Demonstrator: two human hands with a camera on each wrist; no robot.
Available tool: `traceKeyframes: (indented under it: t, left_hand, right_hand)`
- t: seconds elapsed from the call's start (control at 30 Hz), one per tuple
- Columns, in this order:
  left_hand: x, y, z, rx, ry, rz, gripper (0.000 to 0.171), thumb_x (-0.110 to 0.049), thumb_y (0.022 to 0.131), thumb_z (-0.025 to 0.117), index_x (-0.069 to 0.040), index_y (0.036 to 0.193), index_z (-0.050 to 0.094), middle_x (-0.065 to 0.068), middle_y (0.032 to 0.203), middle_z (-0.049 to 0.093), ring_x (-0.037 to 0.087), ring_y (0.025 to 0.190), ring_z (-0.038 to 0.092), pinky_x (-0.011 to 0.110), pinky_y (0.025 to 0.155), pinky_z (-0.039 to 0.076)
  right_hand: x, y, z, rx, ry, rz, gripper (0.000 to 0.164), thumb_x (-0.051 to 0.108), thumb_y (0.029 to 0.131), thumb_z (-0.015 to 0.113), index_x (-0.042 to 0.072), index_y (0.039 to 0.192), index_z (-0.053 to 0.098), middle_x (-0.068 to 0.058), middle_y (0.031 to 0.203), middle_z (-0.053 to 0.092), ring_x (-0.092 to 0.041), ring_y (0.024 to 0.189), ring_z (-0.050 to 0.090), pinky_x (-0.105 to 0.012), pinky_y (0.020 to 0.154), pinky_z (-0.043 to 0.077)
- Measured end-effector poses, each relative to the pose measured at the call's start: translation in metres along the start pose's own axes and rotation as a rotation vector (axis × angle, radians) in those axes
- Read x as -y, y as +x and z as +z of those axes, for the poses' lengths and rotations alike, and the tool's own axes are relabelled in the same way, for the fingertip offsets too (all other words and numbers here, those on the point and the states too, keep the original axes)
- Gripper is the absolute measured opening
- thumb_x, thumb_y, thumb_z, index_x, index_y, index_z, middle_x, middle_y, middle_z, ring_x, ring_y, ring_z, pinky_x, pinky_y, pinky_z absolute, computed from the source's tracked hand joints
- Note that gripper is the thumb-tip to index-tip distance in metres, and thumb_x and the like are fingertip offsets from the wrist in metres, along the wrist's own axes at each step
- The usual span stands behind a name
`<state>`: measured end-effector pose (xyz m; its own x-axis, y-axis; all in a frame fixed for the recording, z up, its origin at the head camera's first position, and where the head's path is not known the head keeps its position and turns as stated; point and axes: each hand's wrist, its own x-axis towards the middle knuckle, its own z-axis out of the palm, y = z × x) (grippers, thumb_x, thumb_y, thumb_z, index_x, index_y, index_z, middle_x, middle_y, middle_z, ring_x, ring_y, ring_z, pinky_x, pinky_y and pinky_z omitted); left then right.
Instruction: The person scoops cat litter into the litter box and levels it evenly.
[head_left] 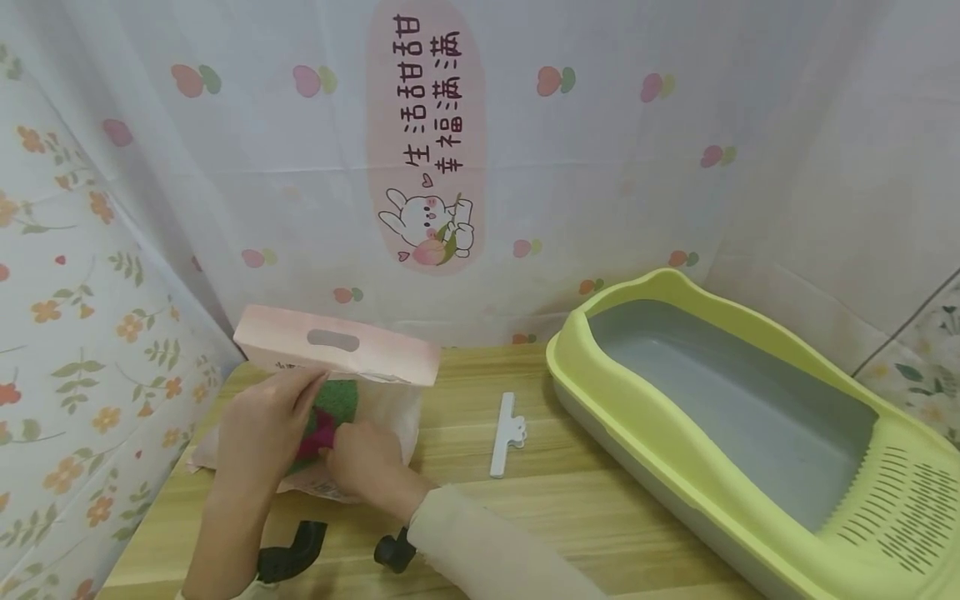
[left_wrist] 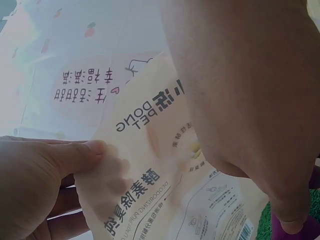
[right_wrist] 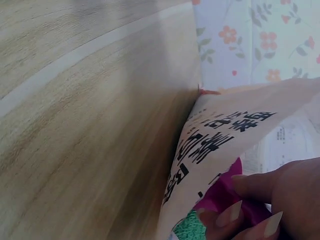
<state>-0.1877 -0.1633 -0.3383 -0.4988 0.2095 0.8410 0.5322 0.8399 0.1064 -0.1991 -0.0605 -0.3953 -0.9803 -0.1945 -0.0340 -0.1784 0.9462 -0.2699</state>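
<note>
A pale pink cat litter bag with a handle slot stands opened on the left of the table. My left hand grips its wall; in the left wrist view the thumb lies on the printed face, with the fingers behind it. Green contents show in the opening. My right hand reaches in at the near side and pinches a glossy magenta piece between thumb and fingers. What kind of piece it is cannot be told, as part of it is hidden by the hand and the bag.
A white clip lies on the wooden table right of the bag. A large litter box with a yellow-green rim and grey inside fills the right. Black mounts sit near the wrists. Printed curtains hang behind and left.
</note>
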Motion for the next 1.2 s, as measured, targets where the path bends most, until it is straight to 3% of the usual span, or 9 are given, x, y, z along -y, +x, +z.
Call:
traceKeyframes:
  t: [0.4,0.63,0.87,1.07,1.2]
  left_hand:
    - [0.0,0.0,-0.001,0.006,0.001,-0.015,0.01,-0.004,0.086,0.077,-0.002,0.095,0.076,0.016,0.075,0.074,0.035,0.061,0.068,0.048,0.052,0.051]
    - [0.0,0.0,0.0,0.002,0.014,0.001,0.012,-0.004,0.084,0.077,-0.002,0.096,0.076,0.018,0.078,0.074,0.036,0.061,0.068,0.049,0.051,0.051]
    - [0.004,-0.005,-0.004,-0.011,0.012,0.019,0.015,-0.003,0.081,0.078,-0.001,0.095,0.075,0.018,0.078,0.074,0.037,0.064,0.069,0.049,0.054,0.053]
    - [0.005,-0.004,-0.003,-0.024,0.006,0.034,0.014,-0.004,0.082,0.077,-0.002,0.095,0.075,0.017,0.075,0.072,0.036,0.061,0.068,0.05,0.052,0.052]
    - [0.004,-0.002,0.001,-0.037,-0.007,0.044,0.014,-0.003,0.081,0.077,-0.002,0.095,0.074,0.018,0.079,0.074,0.039,0.067,0.07,0.051,0.055,0.053]
  right_hand:
    - [0.004,0.01,0.012,-0.051,-0.073,-0.023,0.043,0.05,0.1,0.057,0.02,0.074,0.07,0.007,0.07,0.069,-0.008,0.058,0.063,-0.028,0.043,0.047]
    - [0.006,0.011,0.012,-0.046,-0.047,-0.01,0.043,0.052,0.1,0.056,0.019,0.077,0.072,0.005,0.073,0.07,-0.009,0.062,0.065,-0.029,0.047,0.048]
    - [0.008,0.009,0.022,-0.098,-0.116,-0.062,0.045,0.053,0.101,0.055,0.02,0.074,0.071,0.008,0.066,0.067,-0.005,0.057,0.063,-0.024,0.042,0.046]
    - [0.009,0.012,0.023,-0.121,-0.096,-0.045,0.043,0.053,0.1,0.056,0.02,0.077,0.071,0.007,0.07,0.07,-0.007,0.061,0.066,-0.027,0.045,0.048]
    - [0.006,0.014,0.023,-0.148,-0.152,-0.047,0.042,0.055,0.1,0.054,0.021,0.08,0.07,0.008,0.072,0.07,-0.007,0.063,0.066,-0.027,0.045,0.048]
